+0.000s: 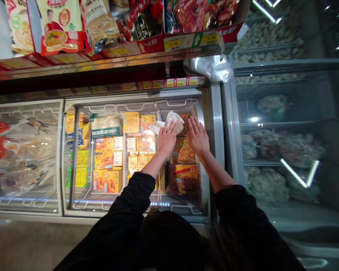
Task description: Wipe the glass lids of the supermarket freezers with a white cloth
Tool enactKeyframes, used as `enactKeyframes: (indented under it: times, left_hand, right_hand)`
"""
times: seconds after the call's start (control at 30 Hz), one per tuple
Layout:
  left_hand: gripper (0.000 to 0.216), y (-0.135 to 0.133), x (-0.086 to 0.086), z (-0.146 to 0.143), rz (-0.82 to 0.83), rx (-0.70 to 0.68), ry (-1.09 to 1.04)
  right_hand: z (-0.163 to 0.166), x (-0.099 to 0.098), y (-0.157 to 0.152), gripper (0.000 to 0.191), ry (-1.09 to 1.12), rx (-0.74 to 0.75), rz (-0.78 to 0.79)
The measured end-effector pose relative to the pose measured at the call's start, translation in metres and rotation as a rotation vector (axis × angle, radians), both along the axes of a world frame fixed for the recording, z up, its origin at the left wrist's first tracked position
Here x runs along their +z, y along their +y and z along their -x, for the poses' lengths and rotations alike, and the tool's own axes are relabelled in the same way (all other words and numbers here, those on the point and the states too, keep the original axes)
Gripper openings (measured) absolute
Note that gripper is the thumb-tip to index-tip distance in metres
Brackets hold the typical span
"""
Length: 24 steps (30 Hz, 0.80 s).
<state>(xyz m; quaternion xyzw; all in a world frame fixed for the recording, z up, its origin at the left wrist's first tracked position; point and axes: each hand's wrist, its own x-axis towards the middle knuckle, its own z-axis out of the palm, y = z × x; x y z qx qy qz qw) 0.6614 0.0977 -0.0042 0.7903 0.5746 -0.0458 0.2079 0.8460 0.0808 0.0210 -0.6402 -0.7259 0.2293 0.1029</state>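
Observation:
My left hand (167, 136) is closed over a crumpled white cloth (175, 119), pressing it down on the glass lid (141, 201) of a chest freezer. A ring shows on one finger. Parts of the cloth stick out past the fingertips and to the left. Close beside it, my right hand (198, 137) lies with straight fingers on the right end of the lid, holding nothing. Pizza boxes (184, 178) show through the glass beneath my hands. Yellow food boxes (107, 162) and a pack with a green label (105, 124) sit in the baskets farther left.
Another glass lid (25, 158) covers bagged frozen food on the left. At the right stands a second freezer (271, 222) with bagged goods. A shelf with a price-tag rail (135, 48) carries food packs above the far edge. Clear plastic (210, 67) hangs at its corner.

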Motion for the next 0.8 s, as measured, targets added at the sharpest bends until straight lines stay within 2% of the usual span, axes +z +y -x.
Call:
enactKeyframes:
  times: [0.1, 0.2, 0.27, 0.33, 0.4, 0.47, 0.53, 0.67, 0.73, 0.8]
  left_hand:
    - [0.067, -0.016, -0.001, -0.016, 0.008, -0.092, -0.029]
    - [0.064, 0.005, -0.004, -0.021, 0.026, -0.162, -0.073]
    - [0.063, 0.03, -0.005, -0.01, 0.03, -0.164, -0.088]
    - [0.064, 0.05, -0.004, 0.009, 0.028, -0.107, -0.079]
    - [0.066, 0.055, 0.0, 0.028, 0.034, -0.03, -0.05]
    - [0.066, 0.044, 0.006, 0.04, 0.05, 0.022, -0.015]
    - [0.065, 0.022, 0.012, 0.04, 0.07, 0.019, 0.0]
    - [0.064, -0.014, 0.014, 0.014, 0.073, -0.131, -0.05]
    - [0.065, -0.011, 0.011, 0.001, 0.065, -0.189, -0.06]
    - [0.065, 0.006, 0.007, -0.004, 0.067, -0.241, -0.07]
  right_hand:
    - [0.001, -0.002, 0.001, 0.065, -0.015, 0.051, 0.016]
    - [0.001, -0.004, 0.0, 0.065, -0.018, 0.048, 0.024]
    - [0.001, -0.005, 0.0, 0.066, -0.01, 0.033, 0.008]
    - [0.0, -0.005, 0.0, 0.068, -0.002, 0.019, -0.008]
    - [0.0, -0.005, 0.0, 0.068, 0.004, 0.013, -0.013]
    - [0.0, -0.005, 0.0, 0.068, 0.011, 0.011, -0.017]
    - [0.0, -0.006, -0.001, 0.067, 0.019, 0.008, -0.032]
    - [-0.001, -0.009, -0.003, 0.064, 0.027, 0.02, -0.065]
    - [-0.001, -0.009, -0.003, 0.063, 0.021, 0.032, -0.06]
    - [-0.002, -0.008, -0.003, 0.063, 0.017, 0.032, -0.048]
